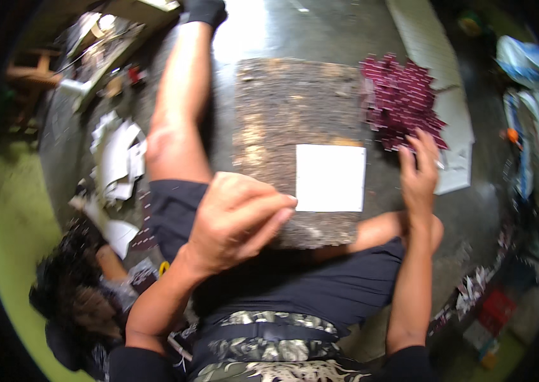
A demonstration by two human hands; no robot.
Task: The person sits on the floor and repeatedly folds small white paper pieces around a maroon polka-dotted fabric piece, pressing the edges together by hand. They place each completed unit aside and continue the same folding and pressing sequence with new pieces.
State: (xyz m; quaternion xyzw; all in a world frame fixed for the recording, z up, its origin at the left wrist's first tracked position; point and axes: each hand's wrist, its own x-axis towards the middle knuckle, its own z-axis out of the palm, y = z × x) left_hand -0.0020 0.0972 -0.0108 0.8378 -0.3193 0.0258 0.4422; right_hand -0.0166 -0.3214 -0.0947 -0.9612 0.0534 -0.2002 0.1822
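A rough, worn brown board [295, 105] lies before me, its near end by my lap. On its near right part rests a square white sheet [331, 178]. My left hand [234, 219] is closed in a pinch, its fingertips right at the sheet's lower left edge. Whether they grip the sheet or some small thing is unclear. To the right of the board sits a loose pile of maroon pieces [403, 102] with white dashes. My right hand [419, 169] reaches to the pile's near edge, fingers apart, with no held thing visible.
Long pale sheets [454, 134] lie on the floor beyond the pile. White scraps [120, 156] lie to the left of my outstretched leg. A dark heap [78, 286] is at the lower left. Blue-and-white bags [524, 60] stand at the far right.
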